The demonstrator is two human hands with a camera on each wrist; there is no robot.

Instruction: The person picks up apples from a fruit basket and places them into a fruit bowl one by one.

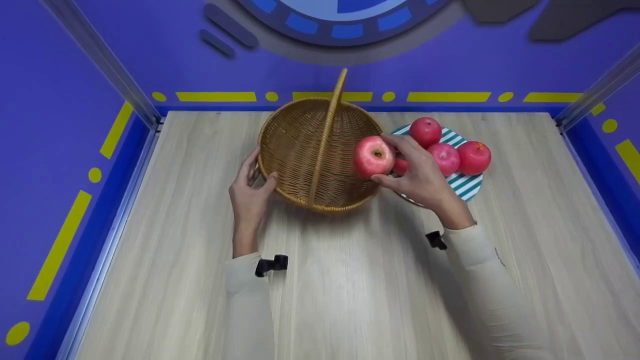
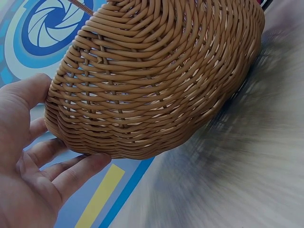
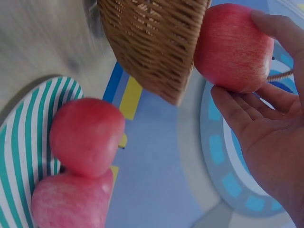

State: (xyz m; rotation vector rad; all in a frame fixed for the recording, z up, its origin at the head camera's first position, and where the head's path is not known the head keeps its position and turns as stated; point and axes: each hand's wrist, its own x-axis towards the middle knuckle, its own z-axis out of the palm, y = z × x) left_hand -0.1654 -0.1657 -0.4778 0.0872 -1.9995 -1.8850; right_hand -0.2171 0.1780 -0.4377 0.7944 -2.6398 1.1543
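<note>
A wicker basket [image 1: 292,150] with an arched handle stands at the back middle of the table. My left hand [image 1: 251,192] holds its left rim, thumb on the near side and fingers around the outside; the left wrist view shows the fingertips against the woven wall [image 2: 142,95]. With thumb and fingers my right hand [image 1: 420,172] grips a red apple [image 1: 374,156], stem up, over the basket's right rim. In the right wrist view this apple [image 3: 232,50] is beside the basket's edge. Several more apples sit on a striped plate [image 1: 469,187], partly hidden behind my right hand.
The plate of apples stands right of the basket, near the back wall [image 1: 450,70]. Blue panels with yellow marks bound the table [image 1: 330,280] on the left and right. The basket's handle [image 1: 327,132] rises across its middle, left of the held apple.
</note>
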